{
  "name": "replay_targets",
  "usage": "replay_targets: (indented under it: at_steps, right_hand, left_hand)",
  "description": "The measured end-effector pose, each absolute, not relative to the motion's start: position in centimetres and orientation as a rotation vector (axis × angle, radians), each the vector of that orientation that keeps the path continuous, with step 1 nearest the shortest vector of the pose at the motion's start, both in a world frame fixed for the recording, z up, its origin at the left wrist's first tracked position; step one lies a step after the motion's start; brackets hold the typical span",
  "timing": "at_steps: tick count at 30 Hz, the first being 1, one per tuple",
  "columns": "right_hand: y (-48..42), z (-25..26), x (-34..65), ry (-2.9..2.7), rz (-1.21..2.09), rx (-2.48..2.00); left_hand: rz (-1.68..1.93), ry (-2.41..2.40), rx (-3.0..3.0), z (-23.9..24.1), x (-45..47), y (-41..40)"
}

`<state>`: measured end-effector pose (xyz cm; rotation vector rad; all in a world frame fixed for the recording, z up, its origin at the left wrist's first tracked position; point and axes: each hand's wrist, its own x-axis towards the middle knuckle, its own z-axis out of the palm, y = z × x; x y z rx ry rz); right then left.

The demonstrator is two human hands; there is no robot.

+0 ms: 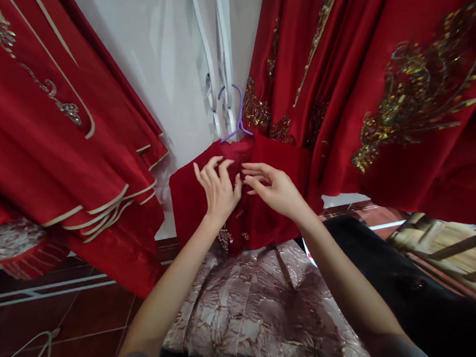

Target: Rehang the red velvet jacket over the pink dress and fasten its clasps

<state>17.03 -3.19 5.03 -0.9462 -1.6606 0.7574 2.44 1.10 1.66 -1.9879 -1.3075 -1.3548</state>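
Note:
A short red velvet jacket [284,208] with beaded decoration down its front hangs on a purple hanger [238,124] in front of me. My left hand [219,187] is at the upper front of the jacket, its fingers curved and spread apart. Beside it, my right hand [272,187] points left with fingers stretched out, its fingertips near the front opening and close to my left thumb. Neither hand visibly grips the cloth, though the spot between the fingertips is partly hidden. Below the jacket, a shiny pinkish brocade cloth [249,311] lies across my lap.
Red satin garments with pale piping [96,174] hang at the left. More red garments with gold sequin embroidery [405,86] hang at the right. Behind stands a white panel with a white rail [223,46]. A pale cable [48,345] lies on the tiled floor; slatted wood [456,248] is at the right.

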Motion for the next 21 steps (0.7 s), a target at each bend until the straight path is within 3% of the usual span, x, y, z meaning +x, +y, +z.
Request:
replay_targets:
  at_steps: [7, 14, 21]
  right_hand:
    - [-2.5, 5.8, 15.7, -1.689, 0.55, -1.329]
    - [-3.4, 7.4, 19.4, -1.674, 0.393, -1.517]
    - [-3.1, 6.0, 17.9, -1.591, 0.338, -1.567]
  left_hand:
    - [-1.223, -1.615, -1.867, 4.0, 2.0, 1.4]
    - [-1.111, -1.908, -1.857, 6.0, -4.6, 0.4]
    - [-1.554, -2.046, -1.961, 5.2, -7.1, 1.7]
